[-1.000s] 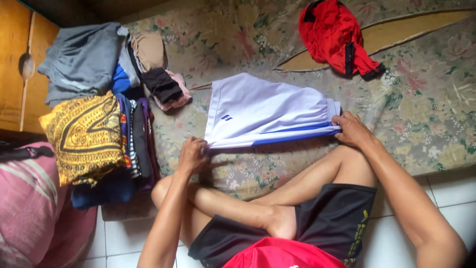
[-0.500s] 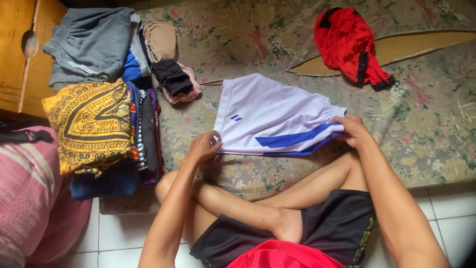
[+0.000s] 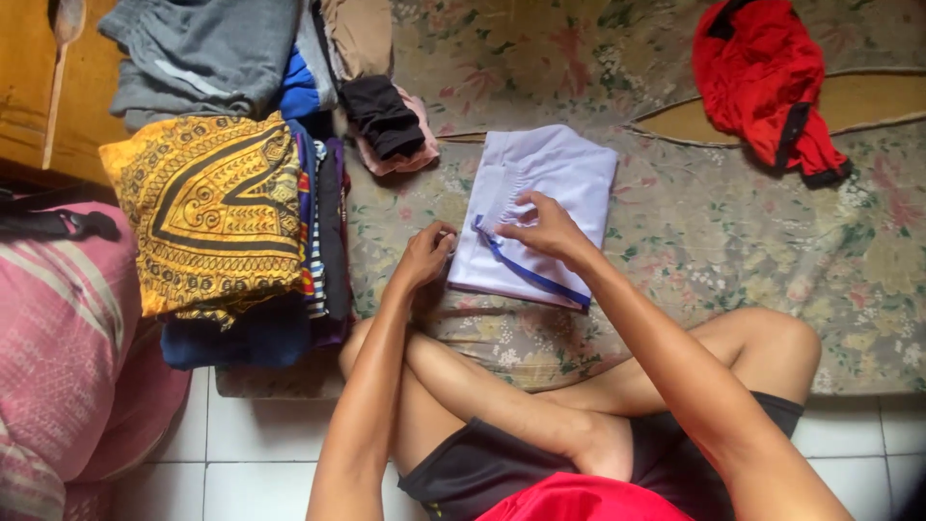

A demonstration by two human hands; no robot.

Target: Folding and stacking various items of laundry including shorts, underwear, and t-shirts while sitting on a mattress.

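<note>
White folded shorts (image 3: 540, 207), blue-trimmed: lying on floral mat (image 3: 714, 251); right hand (image 3: 545, 227) pressing flat-fingered at 6 o'clock, left hand (image 3: 424, 256) pinching 9 o'clock edge.

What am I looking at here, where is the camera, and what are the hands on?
No machine: a person sits cross-legged on a tiled floor, filmed by a camera on their head looking down. The left hand pinches the edge of folded white shorts with blue trim; the right hand presses flat on top. The shorts lie on a floral mattress. To the left is a clothes stack topped by yellow patterned cloth; a red garment lies at upper right.
</note>
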